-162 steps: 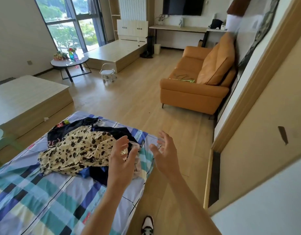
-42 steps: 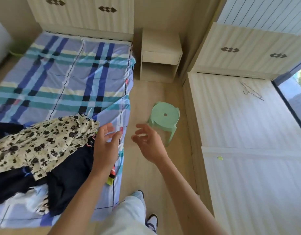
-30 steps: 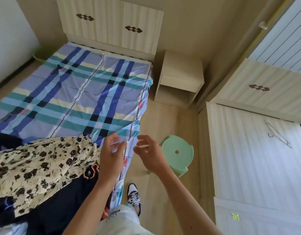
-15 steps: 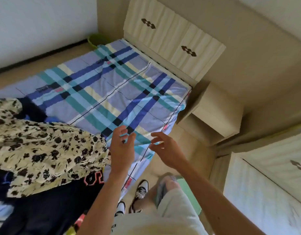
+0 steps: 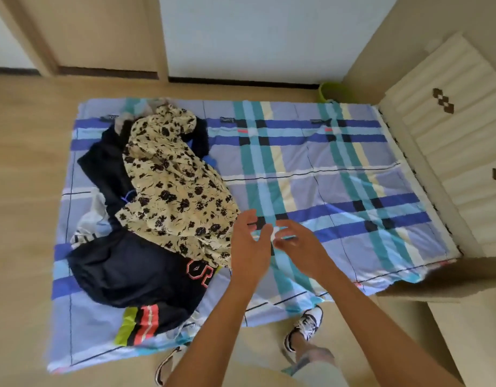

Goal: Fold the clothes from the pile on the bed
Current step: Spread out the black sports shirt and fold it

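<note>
Now that you've come round to the long side of the bed (image 5: 353,177), the whole pile (image 5: 146,219) sits in plain view on its left half, the floral garment (image 5: 174,191) on top and a dark jersey (image 5: 135,272) beneath. Your left hand (image 5: 251,247) and right hand (image 5: 297,247) hover close together just beside the floral hem, on no cloth. Both grips are apart, fingers loosely spread and empty; whether the fingertips touch each other is too blurred to call. Toward the headboard (image 5: 451,135) the sheet lies smooth, which looks like your folding space. Nothing's folded yet; the floral piece looks like the first pick.
</note>
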Tool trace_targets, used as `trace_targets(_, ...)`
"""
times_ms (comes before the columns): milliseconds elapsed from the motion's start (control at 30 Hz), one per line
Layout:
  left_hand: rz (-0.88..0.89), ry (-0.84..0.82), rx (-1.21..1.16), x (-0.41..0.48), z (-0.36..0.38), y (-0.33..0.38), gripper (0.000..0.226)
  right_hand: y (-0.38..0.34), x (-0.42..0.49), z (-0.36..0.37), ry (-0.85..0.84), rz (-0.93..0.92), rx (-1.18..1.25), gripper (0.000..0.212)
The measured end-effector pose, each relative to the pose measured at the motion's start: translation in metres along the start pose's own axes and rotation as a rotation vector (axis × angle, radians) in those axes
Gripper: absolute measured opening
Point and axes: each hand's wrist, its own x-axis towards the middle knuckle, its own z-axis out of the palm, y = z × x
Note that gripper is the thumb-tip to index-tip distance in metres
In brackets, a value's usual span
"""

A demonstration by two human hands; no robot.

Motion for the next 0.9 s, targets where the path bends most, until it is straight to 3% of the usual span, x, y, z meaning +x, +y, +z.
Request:
trace_targets(167,-0.008,0.247,0.134,0.018,0.045,-0.020,0.038,0.048,0.053,-0.028,-0.172,-0.064,-0.035,0.029)
trace_targets(267,-0.053,0.299,0.171,0.023,0.076,-0.045,0.041,0.076,0.078,-0.042,-0.261,-0.095,-0.049,0.029)
trace_targets(567,-0.171,0.312,0.283,0.053,0.120,-0.140,0.041,0.151,0.148,-0.028,-0.322,-0.088,-0.022,0.036)
trace_targets(900,-0.029,0.314,0.385,0.118,0.106,-0.261,0.045,0.236,0.217,0.029,-0.263,-0.226,-0.126,0.038)
